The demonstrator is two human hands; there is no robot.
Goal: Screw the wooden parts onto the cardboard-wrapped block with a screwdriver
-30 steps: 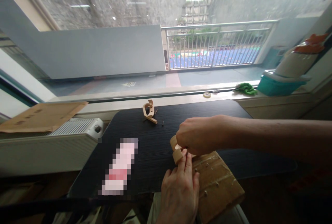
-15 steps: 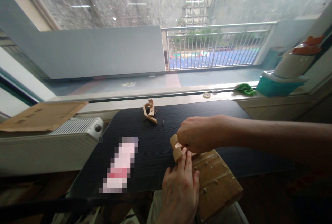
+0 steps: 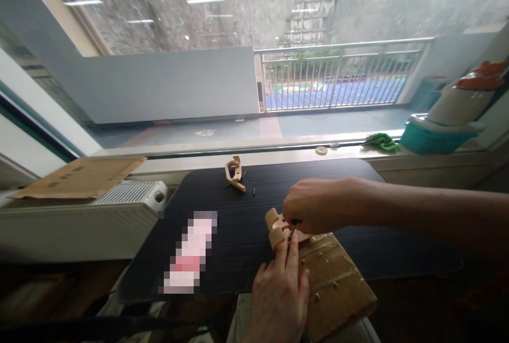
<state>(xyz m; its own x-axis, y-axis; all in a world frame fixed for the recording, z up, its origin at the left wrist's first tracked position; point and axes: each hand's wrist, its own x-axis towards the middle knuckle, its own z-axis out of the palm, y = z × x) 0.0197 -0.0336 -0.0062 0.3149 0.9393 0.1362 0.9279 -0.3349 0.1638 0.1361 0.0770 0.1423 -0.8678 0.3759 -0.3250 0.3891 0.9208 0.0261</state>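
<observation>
Right hand: we are reaching in from the right with our right hand, its fingertips clenched in a pinch on a thin dark metal pin; whether it is a screw or a nail we cannot tell.
Left hand: we are resting our left hand at the near table edge, fingers stretched out rather than curled, their tips pressing on a pale curved wooden piece.
Wooden piece: it is lying on the black wood-grain tabletop, touching the far corner of a flat brown board dotted with small studs.
Board: it is overhanging the near table edge, just right of our left hand.
In the way: our right hand is covering the piece's right side, and our left fingertips are hiding its near edge.
Far side: a second pale wooden bracket is lying well apart, with a loose dark pin just beside it.
Left: a blurred pink patch is lying on the tabletop; a brown cardboard sheet is sitting on a white ribbed radiator.
Sill: a green cloth is lying near a teal basin.
</observation>
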